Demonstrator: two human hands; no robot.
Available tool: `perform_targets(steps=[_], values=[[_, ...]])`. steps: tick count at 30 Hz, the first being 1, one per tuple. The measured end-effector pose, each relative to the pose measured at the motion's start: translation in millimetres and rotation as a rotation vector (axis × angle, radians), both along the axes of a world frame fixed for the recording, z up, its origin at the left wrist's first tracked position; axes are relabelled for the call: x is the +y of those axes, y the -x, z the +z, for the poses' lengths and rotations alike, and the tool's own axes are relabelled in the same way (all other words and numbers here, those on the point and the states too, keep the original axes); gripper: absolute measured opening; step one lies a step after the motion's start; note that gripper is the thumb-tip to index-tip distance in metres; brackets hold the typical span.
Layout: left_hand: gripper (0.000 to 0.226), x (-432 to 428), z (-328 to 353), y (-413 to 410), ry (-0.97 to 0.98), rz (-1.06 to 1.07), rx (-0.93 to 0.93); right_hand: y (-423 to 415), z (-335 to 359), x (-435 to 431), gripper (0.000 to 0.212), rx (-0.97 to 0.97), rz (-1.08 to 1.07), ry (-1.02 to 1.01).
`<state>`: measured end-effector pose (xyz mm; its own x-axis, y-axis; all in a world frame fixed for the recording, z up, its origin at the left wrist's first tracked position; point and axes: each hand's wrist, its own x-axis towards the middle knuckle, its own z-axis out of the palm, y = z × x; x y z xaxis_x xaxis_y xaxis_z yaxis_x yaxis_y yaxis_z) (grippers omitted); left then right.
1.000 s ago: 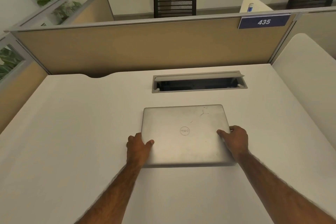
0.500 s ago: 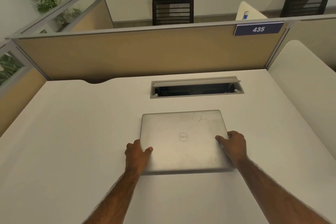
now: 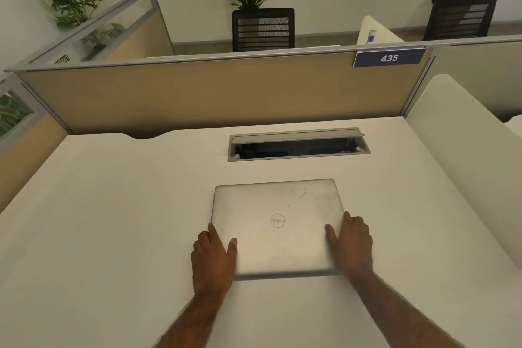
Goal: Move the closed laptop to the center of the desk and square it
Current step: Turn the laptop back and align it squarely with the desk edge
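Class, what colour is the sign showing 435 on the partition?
Dark blue with white numerals: the sign, seen in the head view.

Showing "435" in white italic digits on a dark blue nameplate [image 3: 389,57] hanging at the top right of the tan partition [image 3: 214,96]. Bearing a round ringed logo [image 3: 278,220] at the middle of the silver laptop [image 3: 279,206] lid, reading as Dell lettering turned upside down from this side. Carrying a small green sign [image 3: 62,59] at far left, too blurred for reading.
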<state>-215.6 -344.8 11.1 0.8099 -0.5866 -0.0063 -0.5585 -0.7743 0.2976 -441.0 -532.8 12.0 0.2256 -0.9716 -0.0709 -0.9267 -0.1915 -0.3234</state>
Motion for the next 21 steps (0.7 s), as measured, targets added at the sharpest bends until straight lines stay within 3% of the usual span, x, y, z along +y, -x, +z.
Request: perform_targets(steps=[6, 11, 16, 21], values=[[0.078, 15, -7, -3, 0.009, -0.132, 0.042, 10, -8, 19, 0.066, 0.022, 0.120, 0.074], [0.101, 26, -4, 1, -0.021, -0.211, 0.021, 17, -10, 30, 0.076, 0.052, 0.233, 0.077], [0.094, 33, -3, 16, -0.050, -0.329, -0.064, 20, -8, 57, 0.084, 0.111, 0.384, 0.155], [0.087, 46, 5, 32, -0.055, -0.353, -0.029, 22, -16, 85, 0.079, 0.116, 0.483, 0.069]])
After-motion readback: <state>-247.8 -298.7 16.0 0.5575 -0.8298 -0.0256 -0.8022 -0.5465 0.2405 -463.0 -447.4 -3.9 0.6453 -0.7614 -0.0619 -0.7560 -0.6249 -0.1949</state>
